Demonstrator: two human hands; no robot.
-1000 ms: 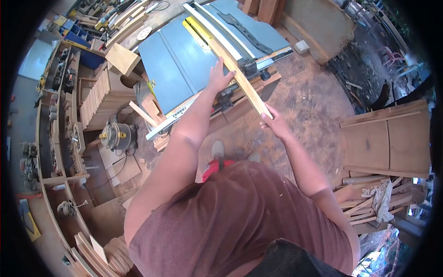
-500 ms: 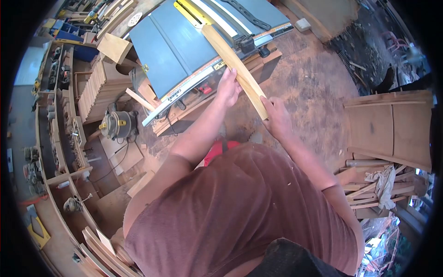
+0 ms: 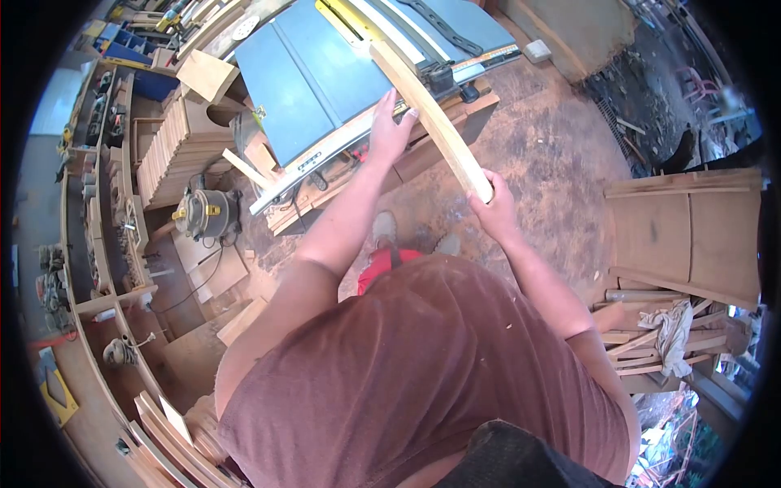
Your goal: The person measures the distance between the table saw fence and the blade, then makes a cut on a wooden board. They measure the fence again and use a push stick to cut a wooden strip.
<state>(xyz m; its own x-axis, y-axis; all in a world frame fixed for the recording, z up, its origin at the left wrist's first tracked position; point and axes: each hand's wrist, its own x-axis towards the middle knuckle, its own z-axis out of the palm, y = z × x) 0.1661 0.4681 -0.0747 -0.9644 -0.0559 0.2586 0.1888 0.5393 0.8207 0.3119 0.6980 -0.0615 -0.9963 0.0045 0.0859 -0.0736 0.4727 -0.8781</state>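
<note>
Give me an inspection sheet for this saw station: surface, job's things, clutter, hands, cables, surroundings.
Surface: blue-grey saw table, fence and rails along its far side.
Job's things: long curved wood strip, far end over the saw table, near end out over the floor.
Clutter: offcuts under the saw table; stacked slats; cloth draped on wood scraps.
Hands: left hand open, fingers spread against the strip's side; right hand closed on its near end.
Cables: dark cord on the floor by a yellow-and-grey motor.
Surroundings: tool shelves left; wooden panels right; sawdusty floor.
</note>
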